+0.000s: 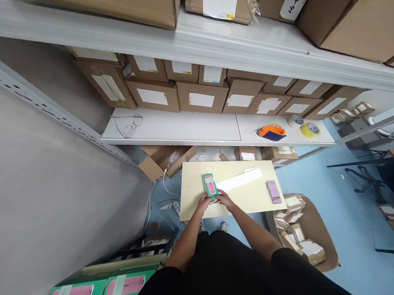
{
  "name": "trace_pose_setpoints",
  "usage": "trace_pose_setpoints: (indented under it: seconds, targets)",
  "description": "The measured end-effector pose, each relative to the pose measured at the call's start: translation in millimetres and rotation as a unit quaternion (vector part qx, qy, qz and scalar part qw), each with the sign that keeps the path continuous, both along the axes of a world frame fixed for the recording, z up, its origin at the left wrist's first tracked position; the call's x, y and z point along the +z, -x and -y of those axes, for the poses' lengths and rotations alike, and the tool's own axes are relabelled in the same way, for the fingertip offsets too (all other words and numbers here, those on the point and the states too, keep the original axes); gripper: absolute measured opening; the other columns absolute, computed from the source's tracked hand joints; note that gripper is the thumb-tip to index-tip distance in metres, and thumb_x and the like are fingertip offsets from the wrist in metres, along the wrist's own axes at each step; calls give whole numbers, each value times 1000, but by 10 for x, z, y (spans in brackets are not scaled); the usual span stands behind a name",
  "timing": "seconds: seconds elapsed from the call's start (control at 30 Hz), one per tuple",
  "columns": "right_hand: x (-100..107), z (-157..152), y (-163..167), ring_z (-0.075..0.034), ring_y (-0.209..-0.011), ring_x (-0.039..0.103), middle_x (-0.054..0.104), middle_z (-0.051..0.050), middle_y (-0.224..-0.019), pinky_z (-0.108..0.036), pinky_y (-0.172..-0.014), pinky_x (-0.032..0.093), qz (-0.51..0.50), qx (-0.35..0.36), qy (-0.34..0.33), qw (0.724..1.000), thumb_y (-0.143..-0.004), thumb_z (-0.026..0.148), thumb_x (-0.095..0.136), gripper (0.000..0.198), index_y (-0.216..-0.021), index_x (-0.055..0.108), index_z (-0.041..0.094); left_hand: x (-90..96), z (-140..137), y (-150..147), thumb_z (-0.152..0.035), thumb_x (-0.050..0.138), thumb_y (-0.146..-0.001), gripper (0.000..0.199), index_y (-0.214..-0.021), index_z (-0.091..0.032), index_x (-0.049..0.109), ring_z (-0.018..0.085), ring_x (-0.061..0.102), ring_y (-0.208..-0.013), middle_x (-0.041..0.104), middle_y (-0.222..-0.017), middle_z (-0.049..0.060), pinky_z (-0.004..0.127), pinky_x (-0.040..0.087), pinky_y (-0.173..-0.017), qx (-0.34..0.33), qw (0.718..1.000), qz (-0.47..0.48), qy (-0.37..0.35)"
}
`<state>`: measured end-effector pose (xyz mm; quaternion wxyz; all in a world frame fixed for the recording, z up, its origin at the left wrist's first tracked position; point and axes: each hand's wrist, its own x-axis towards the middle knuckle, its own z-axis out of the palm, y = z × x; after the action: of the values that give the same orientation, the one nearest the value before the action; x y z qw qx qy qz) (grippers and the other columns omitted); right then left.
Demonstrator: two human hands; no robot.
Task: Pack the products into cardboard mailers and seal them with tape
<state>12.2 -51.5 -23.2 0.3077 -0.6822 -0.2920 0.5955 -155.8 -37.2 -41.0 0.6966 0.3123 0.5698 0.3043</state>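
My left hand [203, 203] and right hand [225, 199] are both partly closed, fingers curled on the two near corners of the green box [210, 184], just below the centre of the frame. I cannot tell whether its underside rests on the bench [244, 202] or is slightly raised.

To handle it well, I'd keep the pressure light and even on both corners, since the box looks like card that could dent, and keep its right side from catching the white strip [241, 179] beside it.

The box is oblong, its long side running away from me and tilted slightly left. Its top face has a green border around a pink panel, with a pale label across it; any print is too small to read.
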Motion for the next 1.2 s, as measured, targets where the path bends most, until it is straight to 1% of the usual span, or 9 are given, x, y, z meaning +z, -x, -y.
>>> trace_pose_setpoints:
  seconds: [0.17,0.33,0.5,0.57,0.67,0.8,0.93,1.07,1.2]
  targets:
    - [233,-144,111,-26,-101,71,77,-7,-100,-40,-94,55,17,-21,-100,995,-76,58,76,41,-96,78,22,245,-189,35,-62,69,-85,49,-108,-19,73,25,75,-89,79,-102,11,36,58,-84,4,998,-47,33]
    - [346,-332,158,-26,-108,69,76,-3,-107,-41,-97,56,88,22,-172,981,-74,53,76,54,-121,76,25,419,-283,-117,-69,56,-93,58,-109,-14,70,24,76,-74,77,-90,15,36,61,-79,45,990,22,135]
    - [445,-614,121,-30,-114,67,76,-4,-117,-47,-108,49,171,108,-185,962,-68,30,78,47,-115,79,29,444,-312,-7,-67,49,-95,62,-111,-10,69,32,78,-91,78,-98,24,43,60,-86,-2,984,37,176]
    - [504,-729,157,-32,-119,65,77,-4,-118,-51,-113,44,186,159,-190,951,-67,23,80,43,-109,81,33,447,-333,79,-63,58,-91,62,-121,-10,67,37,74,-110,75,-116,26,46,57,-96,3,990,-37,138]
    - [579,-828,280,-35,-134,56,79,1,-117,-65,-121,24,214,242,-206,923,-75,19,75,38,-106,81,39,474,-394,171,-44,72,-85,58,-135,-17,62,33,55,-142,64,-143,20,41,43,-116,58,989,-130,-31]
    - [578,-758,420,-35,-152,37,71,-1,-136,-69,-123,7,271,248,-234,900,-87,17,63,44,-122,75,40,524,-501,237,-23,74,-80,50,-130,-21,69,30,59,-134,66,-141,15,40,38,-119,5,968,-177,-179]
    - [455,-552,377,-35,-155,32,53,-13,-156,-57,-125,26,313,110,-203,921,-90,30,64,58,-148,58,28,534,-547,262,-27,75,-83,33,-115,-19,74,31,67,-116,74,-119,14,41,44,-108,-46,958,-243,-146]
    - [331,-455,313,-30,-133,60,64,-11,-143,-46,-117,43,236,110,-195,946,-94,39,58,56,-148,56,26,532,-490,236,-32,79,-81,55,-135,-25,67,30,69,-109,75,-105,9,38,45,-105,-13,964,-233,-128]
    - [333,-560,297,-28,-113,70,72,-8,-131,-45,-111,49,214,108,-166,957,-91,34,60,52,-142,61,26,565,-444,229,-36,79,-81,72,-149,-27,57,29,70,-107,71,-110,9,36,46,-104,-50,962,-212,-165]
